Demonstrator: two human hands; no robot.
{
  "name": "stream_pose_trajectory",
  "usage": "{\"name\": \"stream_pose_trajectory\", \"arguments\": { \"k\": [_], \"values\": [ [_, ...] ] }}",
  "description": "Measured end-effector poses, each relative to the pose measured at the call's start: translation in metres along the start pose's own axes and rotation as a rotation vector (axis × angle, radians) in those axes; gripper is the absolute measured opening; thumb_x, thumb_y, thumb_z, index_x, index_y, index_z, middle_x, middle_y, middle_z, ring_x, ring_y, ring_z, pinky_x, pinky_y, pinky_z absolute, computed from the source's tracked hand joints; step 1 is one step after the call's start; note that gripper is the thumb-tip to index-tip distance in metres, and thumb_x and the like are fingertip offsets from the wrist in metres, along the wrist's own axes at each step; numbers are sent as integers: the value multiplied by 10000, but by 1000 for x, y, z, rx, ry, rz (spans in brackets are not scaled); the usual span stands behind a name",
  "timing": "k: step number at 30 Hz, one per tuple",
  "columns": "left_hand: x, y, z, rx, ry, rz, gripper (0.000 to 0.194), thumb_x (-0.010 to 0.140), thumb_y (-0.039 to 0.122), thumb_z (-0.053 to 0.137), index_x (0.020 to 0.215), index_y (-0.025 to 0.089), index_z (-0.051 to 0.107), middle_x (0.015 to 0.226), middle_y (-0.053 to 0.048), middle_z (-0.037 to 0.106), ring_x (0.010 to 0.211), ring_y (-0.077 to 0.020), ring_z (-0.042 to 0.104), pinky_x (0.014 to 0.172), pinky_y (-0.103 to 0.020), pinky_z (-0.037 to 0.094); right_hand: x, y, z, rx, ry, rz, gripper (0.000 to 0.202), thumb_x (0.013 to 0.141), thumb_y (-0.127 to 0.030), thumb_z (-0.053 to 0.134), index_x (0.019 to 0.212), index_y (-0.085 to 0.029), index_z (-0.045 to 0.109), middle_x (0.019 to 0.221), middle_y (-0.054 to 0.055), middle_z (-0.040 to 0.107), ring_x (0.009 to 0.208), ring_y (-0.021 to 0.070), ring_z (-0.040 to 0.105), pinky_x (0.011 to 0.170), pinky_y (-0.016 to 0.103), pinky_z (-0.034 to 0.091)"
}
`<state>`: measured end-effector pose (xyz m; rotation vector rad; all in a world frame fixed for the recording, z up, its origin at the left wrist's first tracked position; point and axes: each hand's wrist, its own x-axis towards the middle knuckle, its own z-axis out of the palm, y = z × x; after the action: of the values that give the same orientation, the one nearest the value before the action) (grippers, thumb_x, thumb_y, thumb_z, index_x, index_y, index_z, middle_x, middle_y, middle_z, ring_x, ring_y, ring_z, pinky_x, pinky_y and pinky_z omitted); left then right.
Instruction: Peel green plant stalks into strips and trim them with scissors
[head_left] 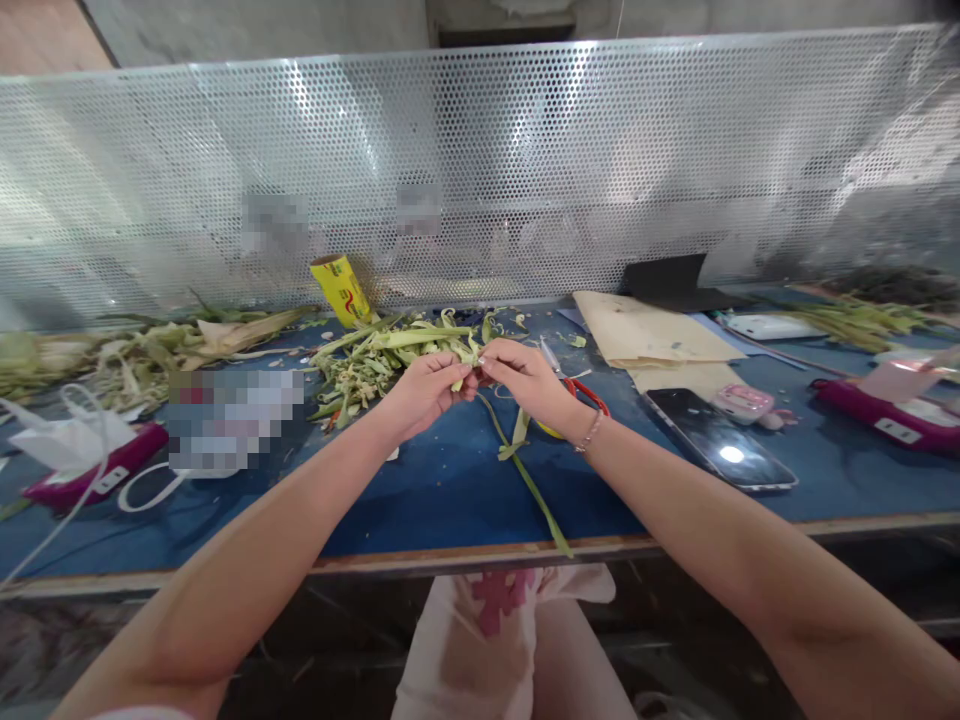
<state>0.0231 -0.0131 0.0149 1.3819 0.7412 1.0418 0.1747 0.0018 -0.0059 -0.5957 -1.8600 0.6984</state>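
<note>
My left hand (436, 390) and my right hand (529, 378) meet over the middle of the blue table, fingertips pinched close together. Between them is a small pale green leaf strip (466, 362), partly hidden by the fingers. Just behind and to the left lies a heap of cut green leaf strips (367, 362), some curled. From below my right hand a long green leaf strip (536, 495) runs to the table's front edge. Scissors (591, 388) with red-orange handles lie beside my right wrist, partly covered by it.
A yellow printed tube (343, 290) leans behind the heap. To the right are brown paper sheets (652, 330), a black phone (716, 440) and a pink case (742, 402). Purple power strips (889, 415) lie at both sides. A perforated metal screen (480, 170) stands along the back.
</note>
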Motion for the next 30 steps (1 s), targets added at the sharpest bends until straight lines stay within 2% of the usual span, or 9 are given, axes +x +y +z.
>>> {"name": "stream_pose_trajectory", "arguments": {
  "k": [7,12,17,19,21,23,26,28,30],
  "values": [
    [3,-3,-3,-141,-31,-23,189,698,101,502,510,100,522,503,-4,513,474,-57,490,496,-190,402,-1,10,7,328,30,98,163,764,-302,498,664,-173,494,676,-16,465,621,80,478,630,243,443],
    [2,-3,-3,-252,-75,10,192,693,75,495,504,111,503,493,0,491,480,-52,467,497,-189,401,-1,1,11,518,67,129,144,726,-280,534,639,-172,496,679,-21,456,620,71,460,636,232,441],
    [0,-2,-3,-265,-70,34,203,696,96,504,496,121,483,480,7,465,463,-48,435,478,-189,378,-1,-3,12,601,50,173,159,722,-298,538,640,-178,477,673,-25,449,618,71,462,654,243,450],
    [-1,-3,-4,-244,-78,35,202,689,102,512,491,121,475,468,7,461,453,-51,433,473,-194,369,-1,-1,8,505,-10,126,169,751,-299,514,643,-172,485,665,-20,459,621,75,468,647,247,445],
    [-2,-2,-5,-219,-103,16,205,676,108,523,484,125,450,445,12,444,434,-56,428,460,-199,357,-1,1,3,306,-74,53,199,775,-301,490,631,-165,491,653,-10,470,628,84,471,638,250,438],
    [-4,-1,-6,-211,-142,-27,227,661,109,525,471,134,403,415,24,404,400,-54,399,425,-194,324,0,3,-4,115,-46,-12,207,797,-314,462,656,-166,490,663,-5,466,634,91,471,627,252,437],
    [-5,3,-10,-210,-211,-96,249,659,113,495,464,145,344,380,42,332,348,-43,322,372,-177,250,0,4,-14,-93,15,-135,147,798,-316,472,850,-180,492,821,33,482,746,117,496,625,253,454],
    [-5,5,-13,-206,-237,-141,217,664,119,461,486,150,342,375,44,312,337,-45,295,361,-174,236,0,2,-18,-264,-117,-284,187,794,-296,490,944,-184,483,940,69,488,850,141,494,672,270,463],
    [-4,6,-15,-202,-236,-191,169,662,123,434,517,154,353,374,46,298,336,-49,282,358,-173,237,-1,-1,-20,-432,-216,-398,152,818,-281,463,928,-179,488,948,80,510,887,154,490,730,296,455]
  ]
}}
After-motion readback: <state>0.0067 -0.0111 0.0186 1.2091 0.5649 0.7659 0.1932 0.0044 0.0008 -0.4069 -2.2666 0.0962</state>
